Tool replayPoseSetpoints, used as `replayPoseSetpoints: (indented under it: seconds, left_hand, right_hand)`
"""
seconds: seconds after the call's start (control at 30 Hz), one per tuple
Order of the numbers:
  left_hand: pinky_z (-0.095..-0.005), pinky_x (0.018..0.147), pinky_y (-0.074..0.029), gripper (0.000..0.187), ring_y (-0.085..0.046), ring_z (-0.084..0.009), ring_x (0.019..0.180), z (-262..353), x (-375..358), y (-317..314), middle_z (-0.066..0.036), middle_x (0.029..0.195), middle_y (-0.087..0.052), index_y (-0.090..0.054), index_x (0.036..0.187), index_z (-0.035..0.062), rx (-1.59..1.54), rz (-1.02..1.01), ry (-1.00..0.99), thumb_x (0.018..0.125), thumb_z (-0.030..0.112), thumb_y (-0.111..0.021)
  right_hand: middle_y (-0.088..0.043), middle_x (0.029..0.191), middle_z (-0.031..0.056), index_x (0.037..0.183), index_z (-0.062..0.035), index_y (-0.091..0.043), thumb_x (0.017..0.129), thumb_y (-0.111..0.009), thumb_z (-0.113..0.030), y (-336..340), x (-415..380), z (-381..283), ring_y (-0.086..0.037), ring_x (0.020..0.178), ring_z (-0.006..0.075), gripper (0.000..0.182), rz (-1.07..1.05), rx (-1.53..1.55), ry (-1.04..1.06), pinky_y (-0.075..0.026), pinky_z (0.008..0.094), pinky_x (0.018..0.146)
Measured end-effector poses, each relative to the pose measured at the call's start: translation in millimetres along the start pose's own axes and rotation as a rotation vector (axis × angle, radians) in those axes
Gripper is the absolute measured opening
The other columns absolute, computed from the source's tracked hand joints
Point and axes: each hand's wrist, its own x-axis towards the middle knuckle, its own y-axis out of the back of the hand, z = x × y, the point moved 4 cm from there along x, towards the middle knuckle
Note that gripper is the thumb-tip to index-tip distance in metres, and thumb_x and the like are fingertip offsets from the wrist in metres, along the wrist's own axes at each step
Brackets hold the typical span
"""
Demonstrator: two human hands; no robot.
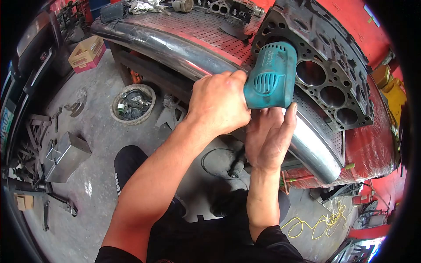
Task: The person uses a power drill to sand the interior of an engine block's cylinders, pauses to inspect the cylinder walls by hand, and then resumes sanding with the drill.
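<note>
Left hand [219, 103]: closed in a fist, back of the hand up, at the left side of the teal power tool [272, 74] – looks wrapped on its grip, which the fingers hide. Right hand [269, 138]: mostly open, palm turned up, just below the tool's near end. Thumb is out to the right and points up by the housing; the fingertips go out of sight behind the tool, so can't tell how firm the contact is.

Counts: 2 hands, 1 power tool, 1 engine block [322, 52] with 3 cylinder bores in plain view. On the floor: 1 round basket [133, 104] of mixed parts, 1 open cardboard box [87, 55], 1 metal box [68, 157], 1 tangled yellow cord [315, 223].

Pose: left forearm runs from lower left up and right to the grip. Right forearm comes up nearly vertical from below, wrist bent back. Both in front of the body – hands close together.

Tool is over the desk [193, 33], in front of the block's left part, housing covering some of the deck face. Its working end isn't visible; can't tell if it touches the block. Block lies at the right of the perforated desk top. Chrome tube [307, 140] runs along the near edge, under the hands.
</note>
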Motion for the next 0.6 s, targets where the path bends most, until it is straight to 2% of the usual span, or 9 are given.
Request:
replayPoseSetpoints:
  seconds: [0.2,0.5,0.6]
  left_hand:
    - [-0.0502,0.082,-0.057,0.029,-0.07,-0.0415,0.092,0.6,12.6,1.2,-0.02,0.091,-0.072,-0.064,0.092,0.0018,-0.021,-0.07,0.046,0.07,0.017,-0.076]
    - [-0.0503,0.083,-0.057,0.029,-0.071,-0.0416,0.092,5.5,21.6,4.9,-0.022,0.087,-0.072,-0.066,0.094,0.001,-0.022,-0.104,0.073,0.072,0.018,-0.076]
    - [-0.0474,0.083,-0.058,0.028,-0.072,-0.0379,0.092,7.1,21.0,7.7,-0.02,0.091,-0.074,-0.067,0.099,0.0019,0.029,-0.143,0.06,0.075,0.016,-0.068]
  right_hand:
    - [-0.055,0.14,0.0017,0.15,-0.011,-0.042,0.102,-0.041,-0.067,-5.3,11.8,-3.8,-0.05,0.124,0.017,0.073,0.017,0.004,0.019,-0.038,0.0364,0.101]
    - [-0.053,0.142,0.0034,0.152,-0.0093,-0.039,0.103,-0.039,-0.067,-4.5,19.0,-6.8,-0.049,0.129,0.0181,0.076,-0.009,0.002,0.03,-0.039,0.0359,0.105]
    - [-0.052,0.143,0.0035,0.152,-0.0092,-0.039,0.103,-0.039,-0.067,-5.3,19.7,-7.3,-0.049,0.13,0.0184,0.076,-0.009,0.019,0.024,-0.039,0.037,0.106]
